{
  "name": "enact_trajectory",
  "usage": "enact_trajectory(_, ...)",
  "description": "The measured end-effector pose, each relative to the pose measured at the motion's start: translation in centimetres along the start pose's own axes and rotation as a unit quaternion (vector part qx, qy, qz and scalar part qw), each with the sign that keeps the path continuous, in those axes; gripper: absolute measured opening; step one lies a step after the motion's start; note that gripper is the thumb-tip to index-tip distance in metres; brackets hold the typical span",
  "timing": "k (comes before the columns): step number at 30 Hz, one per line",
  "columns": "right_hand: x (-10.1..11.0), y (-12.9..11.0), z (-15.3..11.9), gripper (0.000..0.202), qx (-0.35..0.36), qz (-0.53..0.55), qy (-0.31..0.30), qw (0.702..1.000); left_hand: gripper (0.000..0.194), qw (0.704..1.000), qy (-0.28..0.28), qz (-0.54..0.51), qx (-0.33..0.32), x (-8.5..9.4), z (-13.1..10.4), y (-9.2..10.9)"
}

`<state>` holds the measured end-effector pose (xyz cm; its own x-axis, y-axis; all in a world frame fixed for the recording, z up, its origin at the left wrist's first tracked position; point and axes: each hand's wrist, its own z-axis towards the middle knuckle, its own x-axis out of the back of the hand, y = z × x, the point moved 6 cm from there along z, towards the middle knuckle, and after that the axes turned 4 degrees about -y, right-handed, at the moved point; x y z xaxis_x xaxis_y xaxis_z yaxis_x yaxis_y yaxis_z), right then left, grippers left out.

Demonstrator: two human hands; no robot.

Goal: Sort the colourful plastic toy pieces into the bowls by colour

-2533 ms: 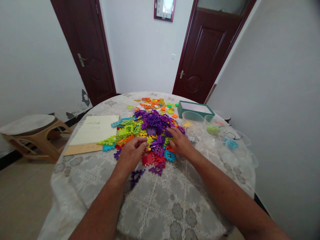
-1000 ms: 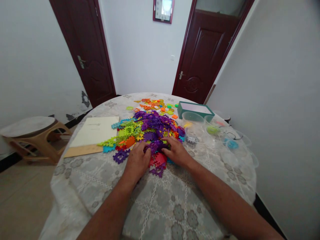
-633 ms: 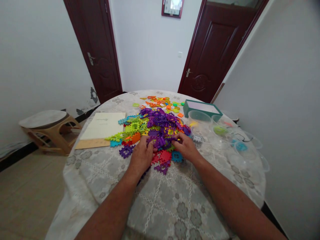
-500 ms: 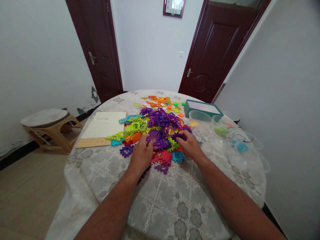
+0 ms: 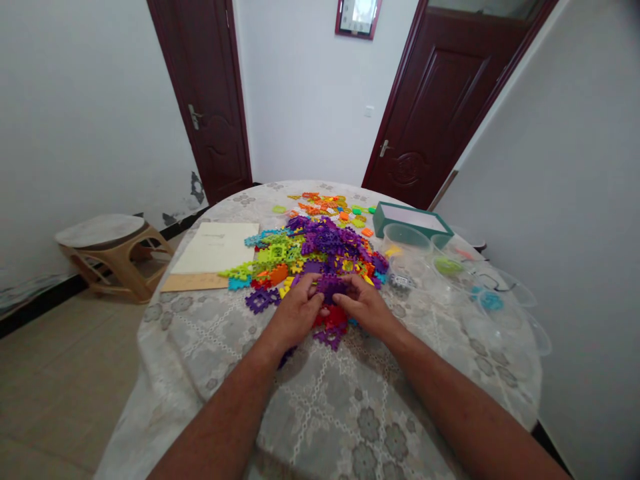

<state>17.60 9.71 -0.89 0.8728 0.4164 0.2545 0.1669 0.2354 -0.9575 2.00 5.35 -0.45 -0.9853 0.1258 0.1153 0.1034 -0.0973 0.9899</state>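
Between my two hands is a purple interlocking plastic tile with toothed edges. My left hand is closed on its left side, thumb in front. At its right side my right hand grips it the same way. Directly behind lies a heap of toothed tiles, with purple ones on top and lime green ones to the left. Below my hands, red tiles and a purple triangular tile rest on the tablecloth. My fingers hide part of the held tile.
Clear plastic tubs holding a few small pieces stand on the right, near a green box. A cream sheet or folder lies at the left. Small orange pieces are scattered farther back on the round table. A stool stands left of it.
My right hand has moved left toward my left hand. Both now hold the purple tile in front of the heap. The view has shifted slightly.
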Motion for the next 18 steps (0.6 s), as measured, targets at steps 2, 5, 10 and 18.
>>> enact_trajectory(2,-0.3,0.1,0.0,0.029,-0.015,0.018,-0.02,1.0,0.034,0.998,-0.026,0.045,-0.031,-0.1,-0.4,0.9)
enact_trajectory(5,0.7,0.1,0.0,0.025,-0.032,0.018,-0.026,0.999,0.034,0.982,-0.024,0.175,-0.072,0.8,-0.8,2.1)
enact_trajectory(10,5.1,0.5,0.3,0.024,-0.046,0.014,0.082,0.995,0.033,0.933,0.053,0.334,-0.125,3.7,-0.8,2.9)
enact_trajectory(18,5.3,-0.2,0.4,0.024,-0.025,-0.032,0.016,0.999,0.029,0.828,0.031,0.549,-0.113,0.6,0.2,1.2)
